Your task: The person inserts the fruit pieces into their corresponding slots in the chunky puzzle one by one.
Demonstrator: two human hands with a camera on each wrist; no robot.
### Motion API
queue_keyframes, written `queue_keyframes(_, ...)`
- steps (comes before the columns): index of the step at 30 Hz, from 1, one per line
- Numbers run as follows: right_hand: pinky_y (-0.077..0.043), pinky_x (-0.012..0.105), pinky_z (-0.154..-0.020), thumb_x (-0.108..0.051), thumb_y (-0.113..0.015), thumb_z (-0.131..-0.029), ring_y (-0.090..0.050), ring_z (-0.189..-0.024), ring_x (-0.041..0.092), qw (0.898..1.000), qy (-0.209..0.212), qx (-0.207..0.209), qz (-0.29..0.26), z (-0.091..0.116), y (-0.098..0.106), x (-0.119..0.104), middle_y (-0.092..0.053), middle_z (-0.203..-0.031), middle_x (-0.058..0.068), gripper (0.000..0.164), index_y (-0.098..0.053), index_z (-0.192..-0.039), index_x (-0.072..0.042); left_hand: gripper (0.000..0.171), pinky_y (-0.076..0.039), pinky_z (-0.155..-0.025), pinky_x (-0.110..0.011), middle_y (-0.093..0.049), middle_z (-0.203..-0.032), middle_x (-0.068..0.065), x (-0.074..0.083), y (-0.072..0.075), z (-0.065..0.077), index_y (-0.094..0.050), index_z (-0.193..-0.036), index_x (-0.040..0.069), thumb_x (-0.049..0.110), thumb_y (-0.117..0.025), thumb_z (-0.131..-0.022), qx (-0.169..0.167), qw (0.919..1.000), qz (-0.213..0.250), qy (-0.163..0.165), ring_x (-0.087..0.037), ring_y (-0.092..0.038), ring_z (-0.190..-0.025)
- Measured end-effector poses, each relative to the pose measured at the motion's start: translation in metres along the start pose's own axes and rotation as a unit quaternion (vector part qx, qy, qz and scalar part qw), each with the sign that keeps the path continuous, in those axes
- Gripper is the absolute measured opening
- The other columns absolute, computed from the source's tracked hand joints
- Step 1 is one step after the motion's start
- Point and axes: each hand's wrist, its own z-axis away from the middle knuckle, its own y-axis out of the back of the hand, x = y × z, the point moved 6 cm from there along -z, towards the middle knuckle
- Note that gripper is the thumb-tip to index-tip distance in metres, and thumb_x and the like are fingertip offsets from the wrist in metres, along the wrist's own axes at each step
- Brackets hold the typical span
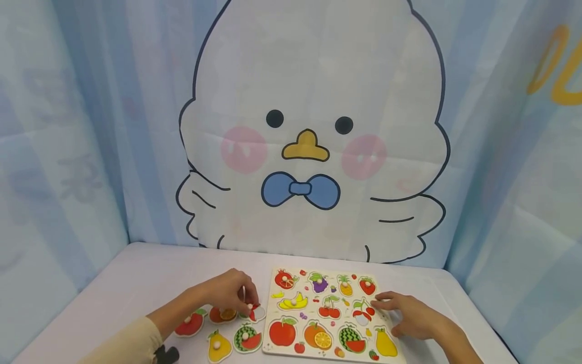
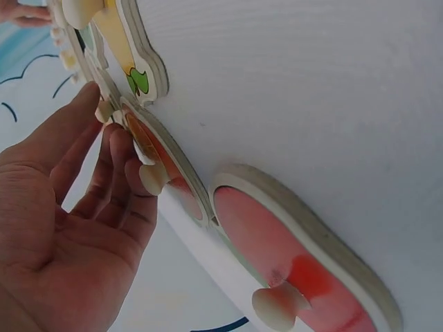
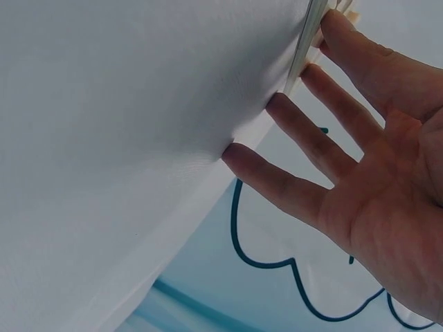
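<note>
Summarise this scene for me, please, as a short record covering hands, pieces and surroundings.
Left hand: pinches red-and-white piece by its knob
Right hand: fingers spread at the right edge of puzzle board
Other pieces left of board: apple, orange, pear, watermelon
Surface: white table
Backdrop: cloth with cartoon bird

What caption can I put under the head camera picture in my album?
Left hand pinching a red-and-white piece, right hand at the edge of the fruit puzzle board.
</note>
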Motion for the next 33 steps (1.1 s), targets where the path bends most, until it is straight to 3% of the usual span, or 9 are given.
queue_keyframes(20,-0.043,0.06,-0.093,-0.004,-0.082,-0.068,-0.045,-0.122,0.036,1.0,-0.009,0.006,-0.007,0.0,0.0,-0.001,-0.05,-0.139,0.003,0.064,-0.065,-0.126,-0.025,0.012,-0.05,-0.062,-0.023,-0.062,-0.072,0.008,-0.005,-0.001,-0.002,-0.071,-0.081,0.022,0.016,-0.08,-0.077,0.011,0.9995,0.026,0.016,-0.01,-0.054,-0.065)
queue_keyframes(33,-0.041,0.061,-0.094,-0.006,-0.08,-0.071,-0.045,-0.123,0.035,1.0,0.001,0.0,0.002,0.003,0.001,-0.001,-0.05,-0.139,0.003,0.061,-0.064,-0.126,-0.026,0.013,-0.051,-0.063,-0.022,-0.067,-0.077,0.008,0.006,0.01,-0.013,-0.073,-0.084,0.021,0.011,-0.079,-0.078,0.006,0.9998,0.009,-0.015,-0.009,-0.057,-0.066)
